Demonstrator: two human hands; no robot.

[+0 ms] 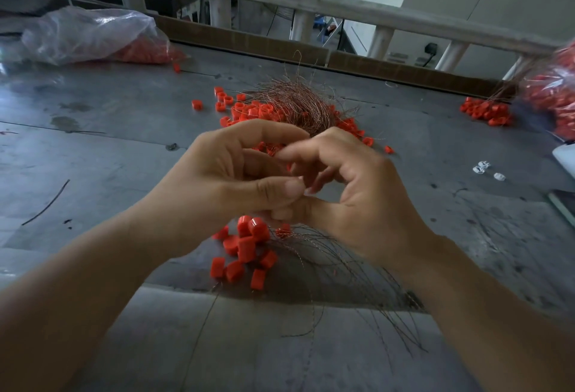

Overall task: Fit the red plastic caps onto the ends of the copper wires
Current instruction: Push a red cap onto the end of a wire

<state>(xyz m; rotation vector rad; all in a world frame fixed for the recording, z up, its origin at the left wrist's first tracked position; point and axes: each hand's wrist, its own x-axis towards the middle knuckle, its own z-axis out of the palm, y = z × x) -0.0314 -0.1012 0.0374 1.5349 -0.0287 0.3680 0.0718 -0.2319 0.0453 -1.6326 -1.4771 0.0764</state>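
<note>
- Your left hand [230, 174] and right hand [357, 199] are raised above the table [109, 143]. They are close together, and the fingers are curled so that the tips meet in the middle.
- The lower fingers of your left hand seem to be clamped on a bunch of finished wires [314, 255]. Their caps hang in a cluster just under the hands, and the thin wires fan out toward your right wrist.
- The fingers of your right hand are bent toward your left thumb as if pinching. This part is blurred, so I cannot tell if a cap or a wire end is between them.
- The loose copper wires [295, 102] lie in a tangled heap on the table behind your hands. The loose red caps [249, 110] are scattered around and partly under the heap. More caps are in a plastic bag [93, 34] at the far left.
- I think the wires are very light, thin and springy. They bend easily and catch on each other, so take one wire close to its end; held far back, the tip will wobble and miss the hole.
- The caps look small, hard and smooth, so they may slip or roll away. Pinch one by its flat sides and keep the opening free and turned toward the wire.
- Pull slowly from the heap, otherwise several wires may come together.
</note>
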